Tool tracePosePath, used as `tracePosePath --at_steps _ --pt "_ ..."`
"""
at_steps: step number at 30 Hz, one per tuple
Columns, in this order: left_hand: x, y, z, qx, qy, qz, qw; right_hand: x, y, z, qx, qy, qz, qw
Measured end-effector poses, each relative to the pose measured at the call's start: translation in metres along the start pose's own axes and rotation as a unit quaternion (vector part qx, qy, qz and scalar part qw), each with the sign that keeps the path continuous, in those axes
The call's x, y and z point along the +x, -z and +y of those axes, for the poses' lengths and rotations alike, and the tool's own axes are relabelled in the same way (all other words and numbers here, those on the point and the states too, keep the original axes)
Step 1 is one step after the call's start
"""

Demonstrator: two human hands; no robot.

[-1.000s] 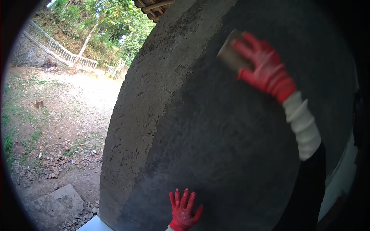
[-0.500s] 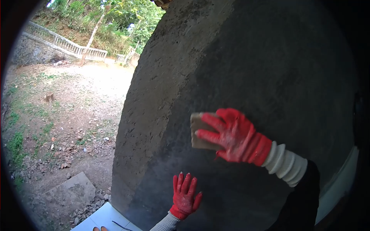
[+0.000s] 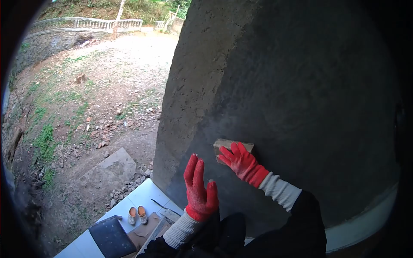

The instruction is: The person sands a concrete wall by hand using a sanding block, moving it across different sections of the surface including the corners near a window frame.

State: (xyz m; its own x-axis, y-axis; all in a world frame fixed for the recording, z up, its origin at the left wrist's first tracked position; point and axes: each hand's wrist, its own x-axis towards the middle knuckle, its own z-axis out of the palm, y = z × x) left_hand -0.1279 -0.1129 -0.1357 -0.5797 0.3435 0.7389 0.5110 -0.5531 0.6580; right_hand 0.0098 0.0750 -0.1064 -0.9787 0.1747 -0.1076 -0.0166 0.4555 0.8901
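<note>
In a red-coated glove with a ribbed white cuff, my right hand [image 3: 241, 162] grips a tan rectangular block [image 3: 232, 145], flat against the dark grey wall [image 3: 284, 129]. Its fingers spread over the block's back. My left hand [image 3: 200, 189], gloved the same way, is raised in front of the wall's lower left part with its fingers stretched out and nothing in them. Darker, smooth-looking plaster covers most of the wall. A rough, lighter strip [image 3: 189, 90] runs down its left edge.
Below lies a white tiled floor [image 3: 148, 191] with a pair of shoes [image 3: 137, 215], a dark flat panel [image 3: 112, 238] and brown sheets [image 3: 142, 232]. Outside on the left are rubble, a concrete slab [image 3: 109, 170] and a white balustrade [image 3: 90, 24].
My right hand has moved down the wall with the block. My left hand has come nearer and turned, fingers still stretched. The view has tilted down, bringing the shoes and panel into sight.
</note>
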Motion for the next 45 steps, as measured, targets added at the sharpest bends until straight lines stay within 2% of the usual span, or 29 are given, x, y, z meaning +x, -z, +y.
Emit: tracePosePath --at_steps 1,3,5,6,9,12,14,15,16,17,20,22,23,24,25,26,27,29,30,32,34,35,36,39,40,41,42,43,45 --pt "-0.003 0.007 0.001 0.009 0.01 -0.011 1.0 -0.002 0.004 0.012 0.003 0.001 0.012 1.0" --pt "-0.011 0.019 -0.005 0.029 0.004 -0.019 0.999 -0.001 0.008 0.051 -0.027 -0.091 0.093 0.991" --pt "-0.011 0.02 -0.003 0.035 0.022 -0.029 0.999 0.01 0.082 0.136 0.064 -0.188 0.121 0.973" --pt "-0.01 0.018 -0.002 0.035 0.018 -0.026 0.999 0.015 0.118 0.178 0.042 -0.255 0.124 0.958" --pt "-0.007 0.013 0.001 0.031 0.003 -0.02 0.999 0.022 0.146 0.269 -0.073 -0.4 0.29 0.866" --pt "-0.009 0.013 0.002 0.042 0.005 -0.025 0.999 0.033 0.14 0.223 -0.056 -0.477 0.248 0.841" --pt "-0.01 0.013 0.0 0.034 0.01 -0.013 0.999 0.036 0.094 0.132 0.028 -0.334 0.191 0.923" --pt "-0.013 0.014 0.001 0.028 0.019 -0.001 0.999 0.035 0.035 0.065 0.004 -0.236 0.161 0.958" --pt "-0.016 0.016 0.004 0.026 0.019 -0.008 0.999 0.03 -0.017 -0.004 -0.018 -0.123 0.113 0.986" --pt "-0.018 0.017 0.005 0.028 0.032 -0.007 0.999 0.02 -0.032 -0.051 -0.019 -0.027 0.009 0.999" --pt "-0.019 0.014 0.001 0.032 0.046 -0.017 0.998 0.005 -0.029 -0.04 -0.003 -0.05 0.022 0.998" --pt "-0.023 0.012 0.004 0.036 0.058 -0.036 0.997 0.006 0.019 0.046 -0.018 -0.158 0.101 0.982" --pt "-0.021 0.009 0.005 0.036 0.063 -0.042 0.996 0.004 0.062 0.102 0.062 -0.219 0.154 0.961" --pt "-0.019 0.006 0.007 0.028 0.059 -0.033 0.997 0.006 0.109 0.152 0.06 -0.299 0.137 0.942" --pt "-0.018 0.004 0.008 0.02 0.055 -0.024 0.998 0.004 0.125 0.193 -0.052 -0.358 0.216 0.907" --pt "-0.016 0.001 0.01 0.022 0.062 -0.016 0.998 -0.001 0.131 0.236 -0.072 -0.405 0.267 0.872" --pt "-0.016 -0.004 0.009 0.022 0.062 -0.018 0.998 0.0 0.135 0.248 -0.072 -0.406 0.265 0.872" --pt "-0.017 -0.01 0.007 0.005 0.077 0.003 0.997 0.001 0.139 0.256 -0.246 -0.495 0.358 0.752" --pt "-0.018 -0.01 0.009 0.005 0.074 -0.002 0.997 0.002 0.131 0.232 -0.131 -0.502 0.297 0.802" --pt "-0.021 -0.01 0.01 0.005 0.07 -0.022 0.997 0.017 0.106 0.141 0.0 -0.413 0.221 0.883" --pt "-0.024 -0.005 0.013 0.011 0.07 -0.026 0.997 0.024 0.007 0.011 -0.023 -0.242 0.145 0.959" --pt "-0.024 -0.002 0.014 0.016 0.067 -0.026 0.997 0.02 -0.024 -0.053 0.024 -0.155 0.046 0.986" --pt "-0.026 0.001 0.014 0.016 0.062 -0.026 0.998 0.013 -0.049 -0.101 0.012 -0.121 0.006 0.992" --pt "-0.033 0.01 0.013 0.036 0.061 -0.026 0.997 -0.002 -0.047 -0.084 -0.005 -0.127 0.021 0.992" --pt "-0.035 0.01 0.013 0.032 0.075 -0.035 0.996 -0.001 -0.028 -0.041 -0.032 -0.182 0.098 0.978" --pt "-0.035 0.008 0.014 0.026 0.089 -0.045 0.995 -0.002 0.004 0.01 -0.01 -0.248 0.115 0.962" --pt "-0.032 0.004 0.015 0.017 0.079 -0.045 0.996 -0.005 0.048 0.071 0.054 -0.315 0.188 0.929" --pt "-0.03 0.0 0.016 0.014 0.08 -0.051 0.995 -0.012 0.099 0.13 0.063 -0.368 0.191 0.908" --pt "-0.025 -0.006 0.02 0.022 0.05 -0.032 0.998 -0.028 0.14 0.207 -0.053 -0.484 0.259 0.834"
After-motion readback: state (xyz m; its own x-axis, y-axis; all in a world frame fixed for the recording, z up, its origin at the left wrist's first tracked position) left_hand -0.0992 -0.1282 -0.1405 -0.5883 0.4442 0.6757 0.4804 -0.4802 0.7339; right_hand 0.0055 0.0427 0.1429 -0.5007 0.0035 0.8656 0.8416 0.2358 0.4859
